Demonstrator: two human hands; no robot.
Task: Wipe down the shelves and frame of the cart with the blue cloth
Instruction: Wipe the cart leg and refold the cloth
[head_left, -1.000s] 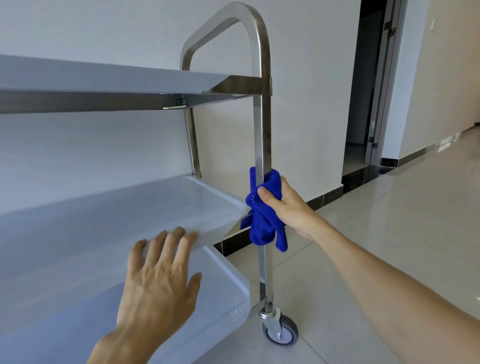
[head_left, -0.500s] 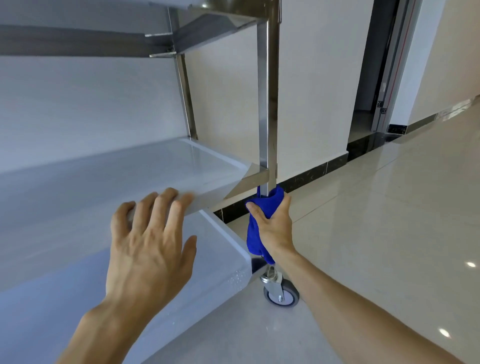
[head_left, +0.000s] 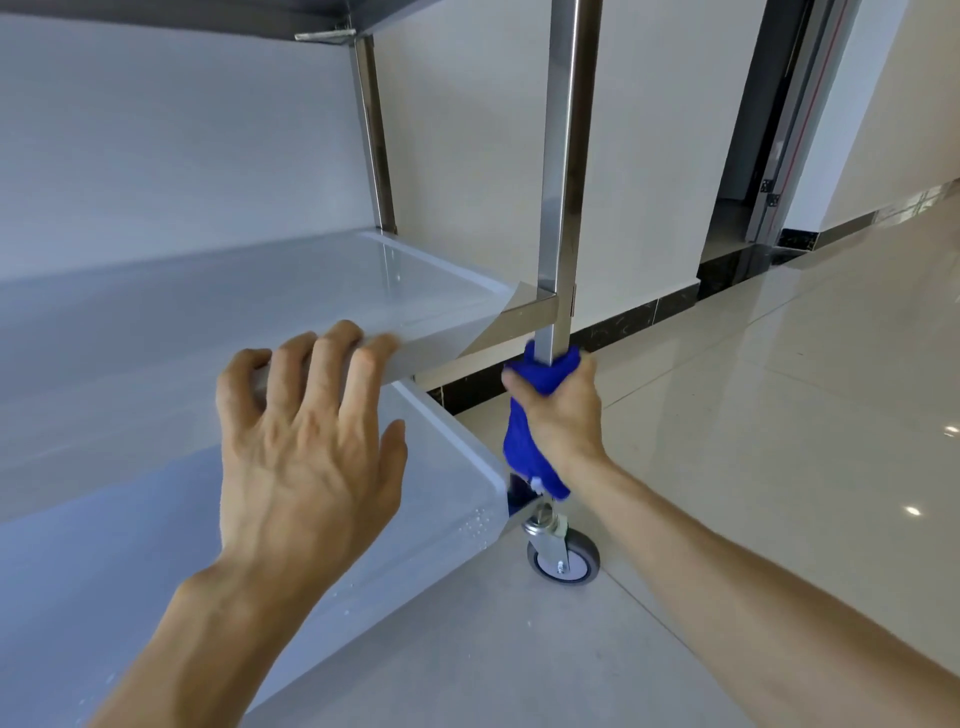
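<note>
The right hand has its grip clenched on the blue cloth, bunched around the cart's steel post below the middle shelf. The left hand lies spread on that shelf's edge, grip released.

Both forearms are bare, with no sleeves in view; the left hand and right hand wear no gloves, rings or watch

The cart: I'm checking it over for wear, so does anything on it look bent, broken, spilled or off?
Nothing looks damaged. Small water droplets sit on the bottom shelf at its corner by the caster. The post stands straight, and the right hand wraps the blue cloth around it.
</note>
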